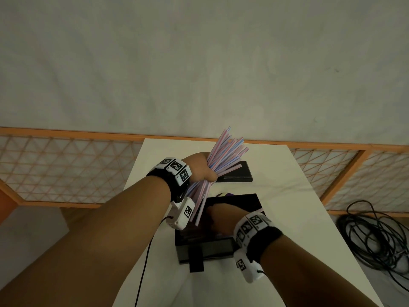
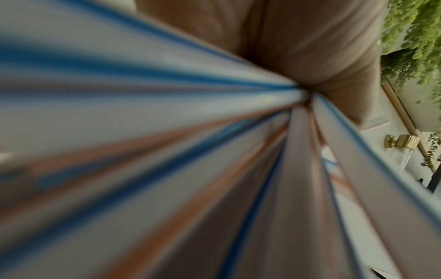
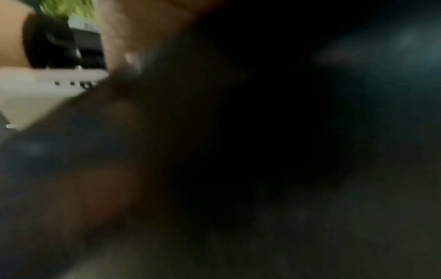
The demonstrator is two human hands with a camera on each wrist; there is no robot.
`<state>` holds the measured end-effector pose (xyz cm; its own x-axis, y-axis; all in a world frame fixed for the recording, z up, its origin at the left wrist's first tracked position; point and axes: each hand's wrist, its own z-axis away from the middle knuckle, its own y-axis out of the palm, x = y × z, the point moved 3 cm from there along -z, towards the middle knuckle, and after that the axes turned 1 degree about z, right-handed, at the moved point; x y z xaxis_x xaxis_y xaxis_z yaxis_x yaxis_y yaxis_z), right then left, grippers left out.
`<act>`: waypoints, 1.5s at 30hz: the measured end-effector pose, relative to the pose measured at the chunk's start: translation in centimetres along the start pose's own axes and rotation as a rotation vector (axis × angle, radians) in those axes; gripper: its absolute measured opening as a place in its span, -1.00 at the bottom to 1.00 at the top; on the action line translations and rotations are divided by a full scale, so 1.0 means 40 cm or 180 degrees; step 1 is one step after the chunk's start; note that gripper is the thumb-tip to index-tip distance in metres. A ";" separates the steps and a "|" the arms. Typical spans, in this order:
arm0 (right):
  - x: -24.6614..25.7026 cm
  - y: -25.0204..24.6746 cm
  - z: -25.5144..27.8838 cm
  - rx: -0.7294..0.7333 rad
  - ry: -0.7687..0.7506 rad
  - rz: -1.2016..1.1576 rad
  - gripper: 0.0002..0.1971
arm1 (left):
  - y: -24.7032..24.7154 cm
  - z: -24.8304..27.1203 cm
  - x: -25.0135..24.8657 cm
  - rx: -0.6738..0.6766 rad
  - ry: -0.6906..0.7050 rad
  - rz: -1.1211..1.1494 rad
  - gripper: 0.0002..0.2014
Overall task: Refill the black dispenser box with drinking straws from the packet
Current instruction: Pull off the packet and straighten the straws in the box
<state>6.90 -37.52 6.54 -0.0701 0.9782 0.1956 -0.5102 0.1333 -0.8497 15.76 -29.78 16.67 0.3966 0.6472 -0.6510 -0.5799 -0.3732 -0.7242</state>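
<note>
The left hand (image 1: pixel 200 166) grips a fanned bundle of straws (image 1: pixel 223 156) above the black dispenser box (image 1: pixel 205 244), which sits mid-table; the right hand (image 1: pixel 221 220) reaches inside, its grip hidden. Next, the bundle needs aligning and lowering in.

White table (image 1: pixel 287 196) stands against an orange-framed lattice panel (image 1: pixel 66 165). Grey wall (image 1: pixel 199 63) rises behind it. Coiled black cables (image 1: pixel 374 235) lie on the floor right of the table. Green foliage (image 2: pixel 415 37) and a brass knob (image 2: pixel 401 141) appear in the left wrist view.

Head camera looks steeply down over both forearms onto the white table (image 1: pixel 287 196). Left wrist camera sits tight against the straws (image 2: pixel 167 151), shared with head view. Right wrist view is dark, blurred.
</note>
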 end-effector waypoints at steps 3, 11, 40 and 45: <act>0.011 0.025 -0.032 -0.0118 -0.0109 0.0325 -0.71 | -0.011 0.007 0.006 -0.0012 -0.0012 0.0002 -0.64; 0.002 0.048 -0.032 -0.0097 -0.0090 0.0491 -0.63 | -0.027 0.016 0.012 -0.0048 0.0048 0.0005 -0.65; -0.060 -0.016 0.053 -0.1852 0.0272 0.0084 -0.72 | -0.028 0.026 0.026 -0.0145 0.0015 0.0063 -0.63; -0.124 -0.072 0.101 -0.3232 0.0442 -0.1624 -0.79 | -0.044 0.026 0.015 -0.0227 0.0110 0.0057 -0.62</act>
<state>5.24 -43.41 9.99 0.0739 0.7739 0.6290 0.4803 0.5251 -0.7025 16.28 -28.06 17.79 0.4116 0.6172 -0.6706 -0.5356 -0.4316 -0.7259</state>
